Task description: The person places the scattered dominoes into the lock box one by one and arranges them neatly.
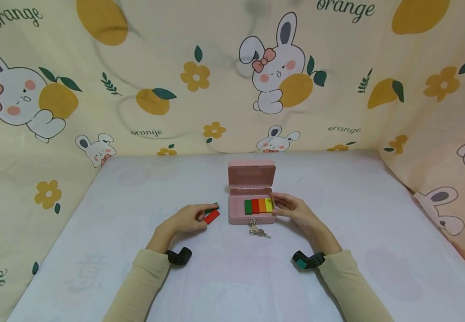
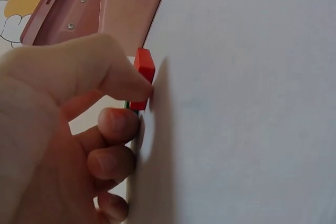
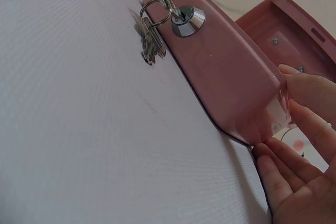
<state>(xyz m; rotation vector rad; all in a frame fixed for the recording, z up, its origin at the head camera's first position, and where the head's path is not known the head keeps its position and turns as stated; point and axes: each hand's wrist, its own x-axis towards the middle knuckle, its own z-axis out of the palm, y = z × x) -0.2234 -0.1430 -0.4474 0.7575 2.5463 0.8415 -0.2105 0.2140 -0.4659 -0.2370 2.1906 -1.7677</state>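
My left hand [image 1: 190, 218] is left of a pink metal cash box [image 1: 238, 217] and pinches a red block [image 1: 211, 217] close over the table. A green block [image 1: 215, 206] shows beside the red one under the index fingertip; in the left wrist view the thumb presses the red block's [image 2: 145, 66] side and hides most of the green. On the box's right end rests my right hand [image 1: 298, 214], fingers along the outer wall, one fingertip at the rim. Inside the box a green, a red, an orange and a yellow block [image 1: 269, 205] stand in a row at the right.
The box lid [image 1: 251, 174] is up, hinged at the back. From the front lock hang keys [image 1: 261, 232] on a ring, lying on the white table [image 1: 232, 277]. A printed cloth [image 1: 216, 103] with rabbits and oranges rises behind and at the sides.
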